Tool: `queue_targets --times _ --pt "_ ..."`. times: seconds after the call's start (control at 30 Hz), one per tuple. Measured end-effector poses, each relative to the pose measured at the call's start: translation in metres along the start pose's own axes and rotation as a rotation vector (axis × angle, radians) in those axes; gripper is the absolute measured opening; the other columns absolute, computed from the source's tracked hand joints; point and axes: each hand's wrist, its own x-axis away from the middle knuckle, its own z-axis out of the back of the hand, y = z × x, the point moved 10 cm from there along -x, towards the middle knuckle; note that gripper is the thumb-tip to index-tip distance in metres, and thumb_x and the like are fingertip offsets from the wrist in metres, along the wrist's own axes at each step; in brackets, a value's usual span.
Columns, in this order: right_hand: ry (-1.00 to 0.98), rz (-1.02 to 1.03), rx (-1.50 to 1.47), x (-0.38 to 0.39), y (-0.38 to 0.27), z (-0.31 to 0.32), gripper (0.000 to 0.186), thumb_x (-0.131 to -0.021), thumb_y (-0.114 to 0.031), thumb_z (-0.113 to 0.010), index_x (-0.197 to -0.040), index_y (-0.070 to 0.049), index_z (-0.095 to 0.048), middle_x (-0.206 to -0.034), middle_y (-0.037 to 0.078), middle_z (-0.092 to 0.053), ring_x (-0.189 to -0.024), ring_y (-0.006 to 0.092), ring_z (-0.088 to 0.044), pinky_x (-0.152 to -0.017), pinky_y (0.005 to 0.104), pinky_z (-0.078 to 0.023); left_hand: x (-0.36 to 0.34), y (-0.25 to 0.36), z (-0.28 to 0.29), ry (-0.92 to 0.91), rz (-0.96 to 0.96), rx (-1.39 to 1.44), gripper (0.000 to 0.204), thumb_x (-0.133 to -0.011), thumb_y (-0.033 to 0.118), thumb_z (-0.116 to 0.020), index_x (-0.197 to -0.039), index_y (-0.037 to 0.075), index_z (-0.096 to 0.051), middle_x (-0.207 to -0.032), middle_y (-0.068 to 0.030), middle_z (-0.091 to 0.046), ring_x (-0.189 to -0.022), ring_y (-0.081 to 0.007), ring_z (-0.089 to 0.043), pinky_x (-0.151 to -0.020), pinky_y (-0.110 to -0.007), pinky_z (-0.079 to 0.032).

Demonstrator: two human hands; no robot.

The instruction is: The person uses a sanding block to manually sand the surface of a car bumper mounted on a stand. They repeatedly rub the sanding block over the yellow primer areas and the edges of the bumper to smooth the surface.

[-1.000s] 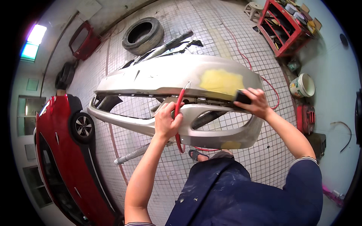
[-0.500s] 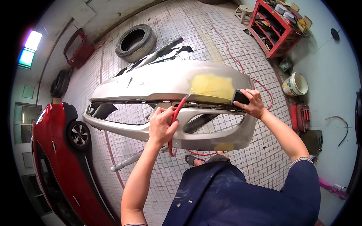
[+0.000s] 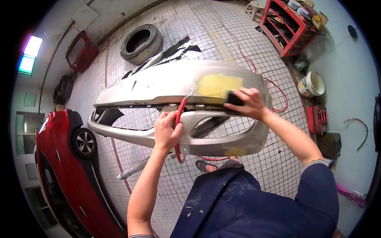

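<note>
In front of me stands a silver car bumper (image 3: 158,85) with a patch of yellow filler (image 3: 216,84) on its upper right face. My right hand (image 3: 253,104), slightly blurred, is closed around a black sanding block (image 3: 234,98) at the lower right edge of that patch. My left hand (image 3: 167,131) grips a red air hose (image 3: 181,111) over the bumper's middle. The hose's thin metal tip points up, just left of the yellow patch. My fingers partly hide the hose, which loops below my fist. Another, smaller yellow patch (image 3: 235,152) marks the bumper's lower edge.
Beyond the bumper lie a tyre (image 3: 141,44) and dark trim pieces (image 3: 174,51) on the tiled floor. A red car (image 3: 67,158) is at left. Along the right wall are a red shelf cart (image 3: 287,29), a white bucket (image 3: 311,84) and a red case (image 3: 317,120).
My right hand has slid left with the sanding block, along the lower edge of the yellow patch. My left hand and the hose tip have shifted slightly left, the tip also upward.
</note>
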Motion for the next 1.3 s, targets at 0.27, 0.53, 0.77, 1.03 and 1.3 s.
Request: queue_targets --times 0.27,0.53,0.77,1.03,1.3 --pt "-0.088 -0.031 -0.006 -0.001 0.002 -0.005 0.048 -0.091 -0.038 -0.074 -0.137 -0.051 -0.068 -0.145 0.005 -0.053 -0.127 0.0282 -0.055 -0.101 0.0425 -0.042 0.006 0.0 0.009 -0.039 -0.002 0.063 0.043 -0.079 0.018 -0.064 -0.119 0.007 -0.077 -0.094 -0.0166 -0.072 -0.095 -0.0349 -0.067 -0.087 -0.044 -0.055" --pt "-0.048 -0.009 0.009 -0.07 -0.029 -0.017 0.049 -0.102 -0.027 -0.055 -0.146 -0.048 -0.062 -0.15 0.002 -0.053 -0.124 0.0212 -0.051 -0.104 0.0389 -0.041 0.001 0.003 0.003 0.012 -0.083 -0.023 0.042 -0.078 0.021 -0.067 -0.115 0.003 -0.076 -0.092 -0.0182 -0.071 -0.094 -0.0352 -0.067 -0.086 -0.046 -0.056" --pt "-0.119 -0.052 -0.007 0.066 0.037 0.011 0.052 -0.085 -0.033 -0.081 -0.132 -0.052 -0.07 -0.146 0.005 -0.053 -0.132 0.0257 -0.052 -0.101 0.0437 -0.042 0.001 0.005 0.002 -0.009 -0.028 0.033 0.043 -0.077 0.021 -0.067 -0.115 0.004 -0.075 -0.094 -0.0168 -0.073 -0.095 -0.0344 -0.067 -0.085 -0.046 -0.056" --pt "-0.045 0.007 -0.026 -0.052 -0.017 -0.01 0.054 -0.095 -0.027 -0.067 -0.144 -0.048 -0.063 -0.15 0.003 -0.052 -0.128 0.0226 -0.05 -0.103 0.0406 -0.039 0.006 0.01 0.005 -0.006 -0.064 -0.074 0.048 -0.078 0.021 -0.064 -0.12 0.001 -0.074 -0.089 -0.0164 -0.072 -0.096 -0.0352 -0.067 -0.087 -0.046 -0.055" --pt "-0.103 0.057 0.025 0.03 0.023 0.006 0.048 -0.093 -0.03 -0.072 -0.135 -0.053 -0.068 -0.144 0.002 -0.055 -0.128 0.0257 -0.051 -0.103 0.0416 -0.041 -0.003 0.019 -0.004 -0.027 -0.09 -0.095 0.049 -0.078 0.021 -0.065 -0.123 0.003 -0.073 -0.087 -0.0166 -0.07 -0.098 -0.0357 -0.066 -0.088 -0.048 -0.055"
